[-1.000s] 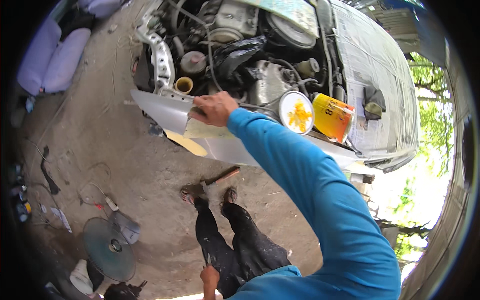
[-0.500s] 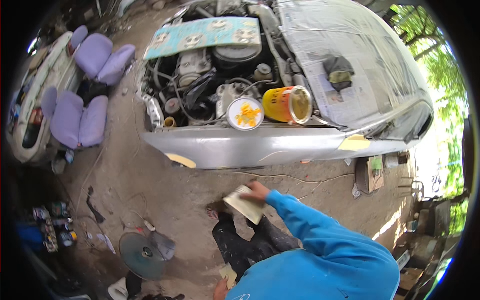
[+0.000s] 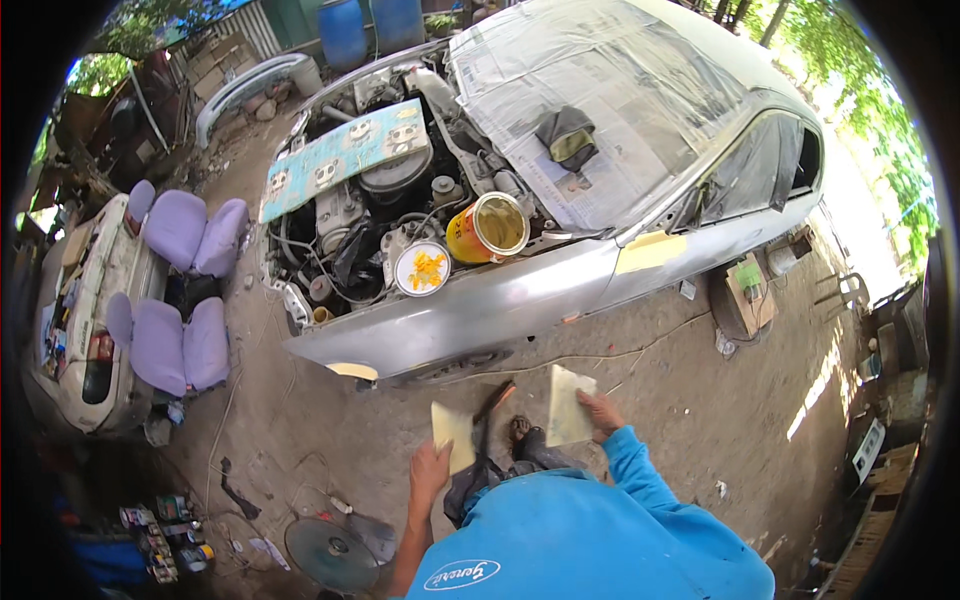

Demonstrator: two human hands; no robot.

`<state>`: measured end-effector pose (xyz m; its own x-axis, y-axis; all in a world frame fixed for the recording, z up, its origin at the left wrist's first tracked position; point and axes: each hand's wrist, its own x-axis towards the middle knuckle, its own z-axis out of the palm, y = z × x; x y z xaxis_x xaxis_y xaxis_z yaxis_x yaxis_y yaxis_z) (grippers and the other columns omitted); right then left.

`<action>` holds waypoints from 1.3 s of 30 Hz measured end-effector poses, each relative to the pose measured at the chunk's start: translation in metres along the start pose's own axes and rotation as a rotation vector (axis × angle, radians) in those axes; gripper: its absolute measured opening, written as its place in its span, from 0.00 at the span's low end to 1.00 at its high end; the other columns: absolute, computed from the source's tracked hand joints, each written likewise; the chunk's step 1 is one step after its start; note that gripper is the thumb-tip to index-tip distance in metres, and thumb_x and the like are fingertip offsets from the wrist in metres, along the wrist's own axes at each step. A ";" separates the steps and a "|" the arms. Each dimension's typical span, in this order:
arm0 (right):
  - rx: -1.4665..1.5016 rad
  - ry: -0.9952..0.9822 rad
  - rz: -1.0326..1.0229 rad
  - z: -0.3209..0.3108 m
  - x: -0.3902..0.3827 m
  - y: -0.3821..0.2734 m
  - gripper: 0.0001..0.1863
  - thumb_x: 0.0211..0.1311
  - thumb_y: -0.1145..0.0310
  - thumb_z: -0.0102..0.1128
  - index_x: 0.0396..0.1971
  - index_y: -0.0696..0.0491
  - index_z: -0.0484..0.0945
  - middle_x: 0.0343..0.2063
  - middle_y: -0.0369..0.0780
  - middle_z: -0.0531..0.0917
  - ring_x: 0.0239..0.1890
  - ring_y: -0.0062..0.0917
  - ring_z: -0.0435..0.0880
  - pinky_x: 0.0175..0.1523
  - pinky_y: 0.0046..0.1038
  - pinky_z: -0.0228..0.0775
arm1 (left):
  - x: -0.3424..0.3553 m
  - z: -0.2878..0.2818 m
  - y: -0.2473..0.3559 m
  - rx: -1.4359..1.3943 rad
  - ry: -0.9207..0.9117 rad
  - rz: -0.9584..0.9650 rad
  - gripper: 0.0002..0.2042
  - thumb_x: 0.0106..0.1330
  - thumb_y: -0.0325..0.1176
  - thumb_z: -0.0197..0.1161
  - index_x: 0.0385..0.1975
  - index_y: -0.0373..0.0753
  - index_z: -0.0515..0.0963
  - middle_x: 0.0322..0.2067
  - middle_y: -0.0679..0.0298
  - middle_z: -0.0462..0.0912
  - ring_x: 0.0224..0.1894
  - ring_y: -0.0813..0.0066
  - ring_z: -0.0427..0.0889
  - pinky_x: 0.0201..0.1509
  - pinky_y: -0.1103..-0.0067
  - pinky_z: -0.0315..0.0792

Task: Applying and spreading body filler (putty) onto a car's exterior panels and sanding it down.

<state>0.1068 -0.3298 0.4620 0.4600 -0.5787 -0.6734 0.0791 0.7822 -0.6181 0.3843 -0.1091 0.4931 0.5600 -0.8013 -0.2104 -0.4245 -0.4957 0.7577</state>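
Note:
My left hand (image 3: 429, 468) grips a pale yellow, flat rectangular piece (image 3: 454, 436) by its lower edge, holding it upright. To its right, my right hand (image 3: 601, 414) pinches a larger cream-coloured flat plate (image 3: 568, 404) at its right edge. The two pieces are apart, both held in front of my legs. Ahead stands a silver car with a bare fender (image 3: 480, 312). On its engine bay edge rest a yellow-and-red can (image 3: 488, 230), tilted toward me, and a round white lid (image 3: 422, 269) carrying yellow-orange bits.
A panda-patterned board (image 3: 345, 158) lies over the engine. Newspaper (image 3: 640, 90) covers the windshield, with a dark cloth (image 3: 567, 138) on top. Purple seats (image 3: 178, 345) stand at left. Near my left lie a fan (image 3: 331, 552) and a cable. A wooden box (image 3: 750, 295) sits at right.
My left hand has risen from low beside my leg with its piece. The right hand's plate has moved right and turned more upright. The view has shifted, showing more background.

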 end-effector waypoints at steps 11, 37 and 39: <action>0.048 -0.202 -0.194 0.116 -0.057 0.004 0.18 0.65 0.64 0.59 0.51 0.57 0.74 0.44 0.39 0.83 0.42 0.24 0.85 0.46 0.29 0.79 | 0.027 -0.027 0.099 -0.113 -0.149 0.338 0.14 0.70 0.37 0.54 0.33 0.30 0.76 0.23 0.43 0.74 0.22 0.47 0.74 0.28 0.64 0.66; 0.269 -0.052 -0.146 -0.022 -0.011 -0.115 0.20 0.65 0.58 0.59 0.51 0.54 0.75 0.43 0.37 0.83 0.39 0.26 0.85 0.45 0.32 0.80 | 0.055 0.063 0.176 0.125 0.271 0.584 0.13 0.72 0.28 0.46 0.39 0.25 0.77 0.39 0.48 0.81 0.44 0.49 0.79 0.49 0.66 0.71; 0.034 0.053 -0.232 -0.076 0.039 -0.104 0.21 0.65 0.57 0.59 0.51 0.56 0.76 0.44 0.39 0.83 0.39 0.27 0.85 0.45 0.33 0.78 | 0.061 0.061 0.202 0.139 0.250 0.648 0.12 0.72 0.28 0.47 0.43 0.26 0.76 0.41 0.49 0.81 0.46 0.52 0.79 0.51 0.67 0.71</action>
<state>0.0493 -0.4510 0.4691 0.3786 -0.7545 -0.5360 0.2075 0.6336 -0.7453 0.2897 -0.2785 0.5957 0.3035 -0.8567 0.4170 -0.8053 0.0034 0.5929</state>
